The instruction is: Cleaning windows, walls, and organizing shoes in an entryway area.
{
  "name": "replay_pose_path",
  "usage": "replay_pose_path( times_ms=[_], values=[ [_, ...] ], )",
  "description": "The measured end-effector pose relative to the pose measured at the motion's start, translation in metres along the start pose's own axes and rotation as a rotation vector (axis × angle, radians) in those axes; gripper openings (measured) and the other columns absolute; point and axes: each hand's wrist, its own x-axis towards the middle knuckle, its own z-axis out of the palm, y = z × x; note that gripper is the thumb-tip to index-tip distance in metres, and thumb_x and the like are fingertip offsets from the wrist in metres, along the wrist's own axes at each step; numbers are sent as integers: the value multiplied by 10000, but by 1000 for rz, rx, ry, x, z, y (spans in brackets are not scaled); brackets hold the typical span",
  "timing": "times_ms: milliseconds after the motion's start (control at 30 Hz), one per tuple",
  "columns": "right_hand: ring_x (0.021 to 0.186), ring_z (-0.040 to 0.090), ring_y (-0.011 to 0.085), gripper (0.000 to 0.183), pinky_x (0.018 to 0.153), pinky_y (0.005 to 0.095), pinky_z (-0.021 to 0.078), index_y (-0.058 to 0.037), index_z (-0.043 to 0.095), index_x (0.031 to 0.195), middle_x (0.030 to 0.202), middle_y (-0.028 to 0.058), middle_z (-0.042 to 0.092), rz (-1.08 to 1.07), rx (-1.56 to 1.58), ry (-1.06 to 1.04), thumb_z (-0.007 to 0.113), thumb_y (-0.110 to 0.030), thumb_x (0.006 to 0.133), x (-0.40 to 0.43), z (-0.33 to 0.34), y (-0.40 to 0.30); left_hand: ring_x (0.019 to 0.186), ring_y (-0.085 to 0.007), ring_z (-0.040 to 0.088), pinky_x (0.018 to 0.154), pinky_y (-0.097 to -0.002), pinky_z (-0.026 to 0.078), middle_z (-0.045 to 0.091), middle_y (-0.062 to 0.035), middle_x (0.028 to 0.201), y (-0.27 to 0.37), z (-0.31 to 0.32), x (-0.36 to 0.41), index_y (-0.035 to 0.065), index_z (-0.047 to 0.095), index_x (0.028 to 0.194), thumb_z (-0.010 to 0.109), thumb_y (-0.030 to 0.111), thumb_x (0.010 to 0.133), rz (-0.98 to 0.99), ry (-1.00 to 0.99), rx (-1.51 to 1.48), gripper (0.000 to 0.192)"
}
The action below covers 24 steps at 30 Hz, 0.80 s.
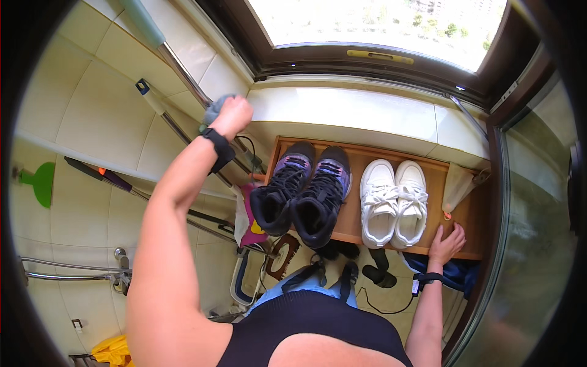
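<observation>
My left hand (pixel 235 114) is closed around a grey-blue cloth (pixel 215 109), beside a metal pole with a pale green grip (pixel 188 75) and near the tiled window sill (pixel 344 110). My right hand (pixel 448 243) lies with its fingers spread on the front edge of a wooden shelf top (pixel 351 225). Just left of that hand stand white lace-up sneakers (pixel 395 202). Black high-top sneakers with purple patterned toes (pixel 300 195) stand at the shelf's left end. A translucent cone-shaped item (pixel 457 188) with an orange tip lies beyond my right hand.
A brown-framed window (pixel 380 57) rises behind the sill, with a glass pane (pixel 536 206) at right. Several poles lean along the left tiled wall, near a green scraper-like piece (pixel 41 184) and a metal tap (pixel 120 275). Dark slippers (pixel 379 275) and a brush head (pixel 280 258) are low down.
</observation>
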Motion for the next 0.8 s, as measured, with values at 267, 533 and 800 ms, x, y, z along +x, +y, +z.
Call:
replay_pose_path(
  times_ms=[267,533,800],
  values=[
    [1216,453,357,462,1107,505,267,-41,538,1227,1270,142,524,-15,-32,7,642,-310,865,-3,0,0,1003,-320,594,950,-410,432,648,-189,981,-69,-28,-6,-21,705,875,537,137,808,-245,665,274,240],
    [1191,457,363,451,1070,482,306,-31,546,1212,1261,151,528,-30,-1,2,647,-297,862,0,-1,-4,800,-278,651,745,-389,499,670,-122,832,17,55,-15,20,671,799,594,115,762,-48,328,-17,127],
    [1205,452,366,458,1077,488,303,-33,544,1216,1270,154,520,-27,-53,2,649,-306,862,0,-3,-4,1039,-354,589,919,-459,466,631,-191,1087,19,2,-3,8,645,1040,584,241,864,-234,335,-618,298]
  ],
)
